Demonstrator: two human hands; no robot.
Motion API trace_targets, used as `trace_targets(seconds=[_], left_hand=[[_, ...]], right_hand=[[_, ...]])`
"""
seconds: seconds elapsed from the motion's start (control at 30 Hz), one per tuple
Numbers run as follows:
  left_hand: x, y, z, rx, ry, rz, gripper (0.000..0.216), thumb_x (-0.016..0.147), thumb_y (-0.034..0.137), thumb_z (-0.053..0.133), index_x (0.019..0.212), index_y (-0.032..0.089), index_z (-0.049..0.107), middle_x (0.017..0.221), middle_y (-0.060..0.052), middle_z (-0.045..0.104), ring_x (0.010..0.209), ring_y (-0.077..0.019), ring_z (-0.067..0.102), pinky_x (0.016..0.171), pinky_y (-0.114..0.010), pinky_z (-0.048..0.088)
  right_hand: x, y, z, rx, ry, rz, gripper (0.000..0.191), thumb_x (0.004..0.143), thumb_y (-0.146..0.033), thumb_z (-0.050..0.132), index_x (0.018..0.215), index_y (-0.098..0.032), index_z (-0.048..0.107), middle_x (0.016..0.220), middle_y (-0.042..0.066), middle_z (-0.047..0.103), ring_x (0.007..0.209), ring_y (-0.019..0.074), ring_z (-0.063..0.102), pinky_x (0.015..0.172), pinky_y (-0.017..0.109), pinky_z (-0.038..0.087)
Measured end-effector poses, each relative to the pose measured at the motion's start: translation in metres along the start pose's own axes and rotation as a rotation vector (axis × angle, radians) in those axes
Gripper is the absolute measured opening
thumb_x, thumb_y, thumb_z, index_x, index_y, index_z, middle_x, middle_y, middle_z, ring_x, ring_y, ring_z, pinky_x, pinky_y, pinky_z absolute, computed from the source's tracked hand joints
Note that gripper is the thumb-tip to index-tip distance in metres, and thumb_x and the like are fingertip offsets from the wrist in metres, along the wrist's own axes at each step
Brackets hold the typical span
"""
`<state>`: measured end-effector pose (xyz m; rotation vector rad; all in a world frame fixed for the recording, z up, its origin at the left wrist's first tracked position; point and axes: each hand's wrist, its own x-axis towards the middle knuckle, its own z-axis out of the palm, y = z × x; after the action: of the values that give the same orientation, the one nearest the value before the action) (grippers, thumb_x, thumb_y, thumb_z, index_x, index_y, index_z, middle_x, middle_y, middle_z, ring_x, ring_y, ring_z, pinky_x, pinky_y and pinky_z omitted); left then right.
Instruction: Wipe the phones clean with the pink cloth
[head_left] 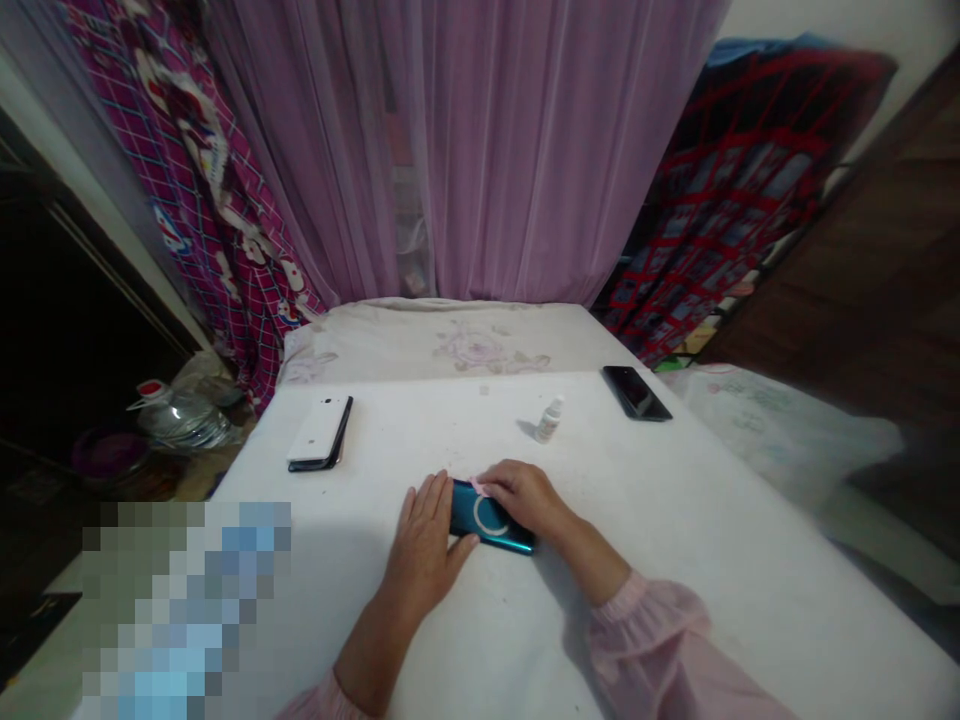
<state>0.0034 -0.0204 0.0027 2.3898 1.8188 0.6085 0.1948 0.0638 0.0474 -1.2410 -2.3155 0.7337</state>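
The teal phone point(493, 518) lies on the near side of the white bottle point(550, 421) and left of it, its long axis running left to right, the right end angled slightly toward the wearer. The right hand point(529, 496), nearer the bottle, pinches a small pink cloth point(478, 486) against the phone's bottle-side edge; the left hand point(424, 540), farther from the bottle, clasps the phone's left end, thumb apart from the fingers.

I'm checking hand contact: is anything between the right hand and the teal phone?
Yes: what looks like a pink cloth, held by the right hand at the far edge of the teal phone. Nothing else visible intervenes.
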Motion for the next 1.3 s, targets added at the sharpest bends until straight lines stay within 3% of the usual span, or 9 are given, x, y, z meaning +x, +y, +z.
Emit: trace_targets(seconds=[0.17, 0.23, 0.37, 0.47, 0.63, 0.77, 1.1, 1.2, 1.3], left_hand=[[0.001, -0.001, 0.001, 0.001, 0.026, 0.002, 0.068, 0.092, 0.046, 0.048, 0.149, 0.014, 0.027, 0.152, -0.018, 0.040, 0.141, -0.0325, 0.036, 0.114, -0.055, 0.028], [0.004, 0.004, -0.004, 0.004, 0.045, -0.014, 0.067, 0.090, 0.048, 0.052, 0.146, 0.015, 0.032, 0.147, -0.018, 0.046, 0.137, -0.0331, 0.041, 0.114, -0.057, 0.026], [0.010, 0.024, -0.017, 0.046, 0.059, -0.146, 0.069, 0.079, 0.053, 0.067, 0.133, 0.014, 0.049, 0.127, -0.018, 0.061, 0.121, -0.0356, 0.053, 0.114, -0.060, 0.020], [0.008, 0.031, -0.023, 0.015, 0.007, -0.176, 0.072, 0.073, 0.053, 0.072, 0.132, 0.017, 0.051, 0.124, -0.016, 0.062, 0.118, -0.0359, 0.055, 0.111, -0.061, 0.023], [-0.011, 0.006, -0.027, 0.004, -0.102, -0.117, 0.083, 0.071, 0.049, 0.074, 0.141, 0.018, 0.043, 0.148, -0.019, 0.045, 0.139, -0.0408, 0.036, 0.112, -0.066, 0.015], [-0.022, -0.014, -0.031, -0.013, -0.111, -0.074, 0.070, 0.074, 0.040, 0.073, 0.137, 0.021, 0.048, 0.152, -0.016, 0.041, 0.142, -0.0381, 0.032, 0.114, -0.065, 0.016], [-0.019, -0.006, -0.033, -0.051, -0.072, -0.094, 0.060, 0.072, 0.032, 0.071, 0.129, 0.024, 0.053, 0.146, -0.014, 0.050, 0.139, -0.0350, 0.039, 0.115, -0.063, 0.017], [-0.019, -0.005, -0.034, -0.060, -0.070, -0.104, 0.058, 0.073, 0.032, 0.071, 0.128, 0.024, 0.054, 0.146, -0.013, 0.050, 0.139, -0.0342, 0.039, 0.115, -0.063, 0.017], [-0.019, -0.006, -0.035, -0.077, -0.054, -0.103, 0.057, 0.073, 0.036, 0.071, 0.126, 0.025, 0.054, 0.146, -0.013, 0.050, 0.139, -0.0343, 0.039, 0.115, -0.062, 0.017]], right_hand=[[-0.043, 0.031, -0.024, 0.042, 0.061, 0.061, 0.020, 0.087, -0.027, 0.057, 0.092, -0.024, 0.077, 0.091, 0.005, 0.075, 0.085, 0.0191, 0.068, 0.078, 0.030, 0.051], [-0.057, 0.036, -0.025, 0.086, 0.151, 0.117, 0.023, 0.088, -0.031, 0.055, 0.092, -0.023, 0.077, 0.092, 0.006, 0.075, 0.085, 0.0204, 0.069, 0.077, 0.031, 0.052], [-0.065, 0.027, -0.012, 0.149, 0.440, 0.189, 0.029, 0.091, -0.036, 0.050, 0.095, -0.022, 0.075, 0.095, 0.008, 0.074, 0.088, 0.0211, 0.069, 0.080, 0.033, 0.054], [-0.059, 0.011, 0.000, 0.072, 0.540, 0.156, 0.028, 0.092, -0.033, 0.049, 0.099, -0.023, 0.074, 0.097, 0.008, 0.073, 0.089, 0.0206, 0.067, 0.082, 0.033, 0.053], [-0.052, 0.006, 0.012, -0.182, 0.501, 0.098, 0.030, 0.094, -0.025, 0.047, 0.104, -0.022, 0.075, 0.100, 0.009, 0.073, 0.093, 0.0222, 0.063, 0.085, 0.036, 0.052], [-0.053, 0.004, 0.020, -0.222, 0.457, 0.011, 0.032, 0.097, -0.025, 0.044, 0.114, -0.020, 0.072, 0.114, 0.008, 0.071, 0.108, 0.0233, 0.060, 0.100, 0.040, 0.047], [-0.054, -0.054, 0.058, -0.313, 0.237, -0.087, 0.042, 0.092, -0.028, 0.055, 0.134, -0.019, 0.058, 0.137, 0.009, 0.060, 0.132, 0.0276, 0.046, 0.112, 0.048, 0.032], [-0.058, -0.052, 0.057, -0.363, 0.240, -0.062, 0.044, 0.093, -0.032, 0.055, 0.136, -0.023, 0.056, 0.142, 0.009, 0.055, 0.137, 0.0302, 0.040, 0.113, 0.053, 0.026], [-0.062, -0.038, 0.047, -0.459, 0.301, 0.079, 0.042, 0.094, -0.030, 0.052, 0.135, -0.026, 0.056, 0.148, 0.010, 0.047, 0.139, 0.0335, 0.037, 0.111, 0.058, 0.026]])
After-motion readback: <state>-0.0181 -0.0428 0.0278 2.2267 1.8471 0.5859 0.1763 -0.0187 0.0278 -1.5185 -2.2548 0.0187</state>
